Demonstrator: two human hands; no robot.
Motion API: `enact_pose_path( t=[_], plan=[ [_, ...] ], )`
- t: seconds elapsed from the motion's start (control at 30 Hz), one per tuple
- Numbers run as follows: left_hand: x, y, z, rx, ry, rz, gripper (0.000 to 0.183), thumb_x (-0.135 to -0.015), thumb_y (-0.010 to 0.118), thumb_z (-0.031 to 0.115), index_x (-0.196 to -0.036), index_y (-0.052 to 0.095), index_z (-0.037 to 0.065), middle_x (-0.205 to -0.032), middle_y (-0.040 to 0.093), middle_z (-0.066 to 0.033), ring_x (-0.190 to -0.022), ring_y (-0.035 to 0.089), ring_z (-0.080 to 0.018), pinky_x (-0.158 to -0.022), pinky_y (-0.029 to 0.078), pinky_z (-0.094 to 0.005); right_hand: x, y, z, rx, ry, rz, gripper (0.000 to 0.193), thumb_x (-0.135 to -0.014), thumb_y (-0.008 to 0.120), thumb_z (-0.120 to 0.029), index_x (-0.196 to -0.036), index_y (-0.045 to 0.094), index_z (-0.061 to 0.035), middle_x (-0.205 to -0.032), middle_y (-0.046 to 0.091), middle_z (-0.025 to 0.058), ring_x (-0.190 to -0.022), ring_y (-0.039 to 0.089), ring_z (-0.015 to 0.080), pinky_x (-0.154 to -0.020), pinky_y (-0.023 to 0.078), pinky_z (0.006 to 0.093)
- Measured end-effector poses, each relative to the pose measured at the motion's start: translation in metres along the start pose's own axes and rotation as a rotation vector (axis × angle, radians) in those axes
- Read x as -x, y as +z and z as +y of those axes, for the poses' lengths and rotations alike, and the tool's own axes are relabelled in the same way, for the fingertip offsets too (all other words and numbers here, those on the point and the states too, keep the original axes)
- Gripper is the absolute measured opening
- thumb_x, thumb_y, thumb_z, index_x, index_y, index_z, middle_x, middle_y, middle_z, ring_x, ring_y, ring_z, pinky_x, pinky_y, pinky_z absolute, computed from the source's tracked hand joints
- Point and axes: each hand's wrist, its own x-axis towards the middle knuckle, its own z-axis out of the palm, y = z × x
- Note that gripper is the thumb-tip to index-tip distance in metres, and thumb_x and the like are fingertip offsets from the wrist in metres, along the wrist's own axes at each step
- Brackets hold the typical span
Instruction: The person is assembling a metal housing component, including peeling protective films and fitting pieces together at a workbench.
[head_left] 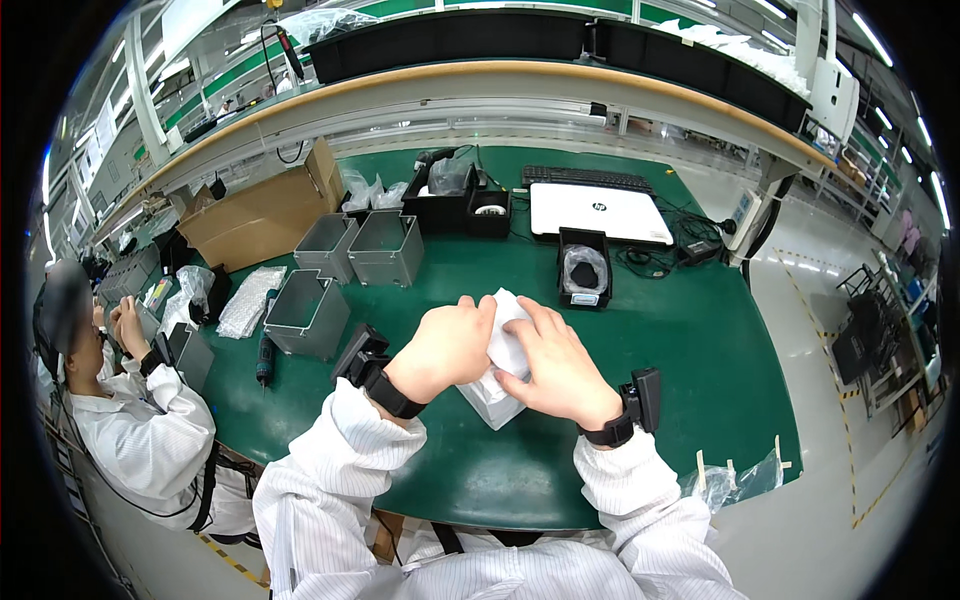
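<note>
Package (506,347), white, long axis away from wearer, between grasping fingers (533,338) of left hand (445,345) and right hand (562,373).

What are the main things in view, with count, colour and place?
Smooth green tabletop: one, green, centre
White box-like package: one, white, centre
Open-topped grey plastic bins: at least four, grey, left
Large cardboard box: one, brown, back left
Closed flat laptop: one, white, back right
Long keyboard: one, black, behind laptop
Small open-topped bin: one, black, before laptop
Slim power tool: one, teal and black, left
Bubble-wrap sheet: one, clear, left
Co-worker in white garment: one, far left
Wrist devices: two, black, both wrists
Left hand: one, bare, touching package
Right hand: one, bare, touching package
</note>
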Motion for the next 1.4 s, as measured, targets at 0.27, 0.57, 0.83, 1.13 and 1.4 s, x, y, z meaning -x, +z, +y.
enact_pose_path(
  t=[0.27, 0.57, 0.83, 1.13, 1.4],
  plan=[
    [0.021, 0.035, -0.005, 0.495, -0.106, 0.438, 0.044, -0.069, 0.068, 0.005, -0.107, 0.046, 0.002, -0.095, 0.062, -0.0193, -0.087, 0.065, -0.0374, -0.078, 0.053, -0.0428, -0.006, 0.019, 0.002, 0.046, 0.016, 0.183, 0.040, -0.072, 0.073, -0.014, -0.109, 0.062, -0.0016, -0.128, 0.059, 0.0158, -0.120, 0.053, 0.0364, -0.102, 0.045, 0.0432],
    [0.037, 0.068, 0.019, 0.978, -0.268, 0.672, 0.041, -0.068, 0.069, 0.007, -0.102, 0.047, 0.001, -0.095, 0.059, -0.0141, -0.089, 0.062, -0.0270, -0.082, 0.051, -0.0374, -0.003, -0.011, 0.019, -0.141, -0.057, 0.029, 0.040, -0.073, 0.072, -0.007, -0.113, 0.067, -0.0032, -0.118, 0.068, 0.0143, -0.121, 0.059, 0.0356, -0.101, 0.049, 0.0421],
    [0.043, 0.083, 0.036, 0.830, -0.224, 0.867, 0.031, -0.064, 0.063, 0.003, -0.090, 0.045, 0.003, -0.107, 0.050, -0.0186, -0.102, 0.052, -0.0333, -0.090, 0.045, -0.0408, -0.010, -0.006, 0.005, -0.027, -0.116, 0.090, 0.036, -0.072, 0.068, 0.000, -0.108, 0.069, -0.0045, -0.111, 0.070, 0.0122, -0.112, 0.063, 0.0330, -0.103, 0.047, 0.0451],
    [0.052, 0.099, 0.053, 0.803, -0.170, 0.967, 0.029, -0.073, 0.072, 0.009, -0.099, 0.060, 0.004, -0.119, 0.048, -0.0184, -0.098, 0.060, -0.0303, -0.079, 0.051, -0.0384, -0.009, -0.020, 0.004, -0.145, -0.196, -0.035, 0.021, -0.081, 0.067, -0.006, -0.101, 0.071, -0.0036, -0.107, 0.070, 0.0116, -0.105, 0.066, 0.0295, -0.103, 0.046, 0.0467],
    [0.055, 0.117, 0.063, 0.752, -0.056, 0.979, 0.034, -0.082, 0.077, 0.020, -0.110, 0.063, 0.007, -0.133, 0.040, -0.0218, -0.104, 0.062, -0.0373, -0.082, 0.055, -0.0419, -0.012, -0.018, -0.007, 0.006, -0.066, -0.017, 0.031, -0.076, 0.078, -0.020, -0.102, 0.071, -0.0038, -0.099, 0.068, 0.0110, -0.095, 0.066, 0.0299, -0.085, 0.053, 0.0382]
  ],
)
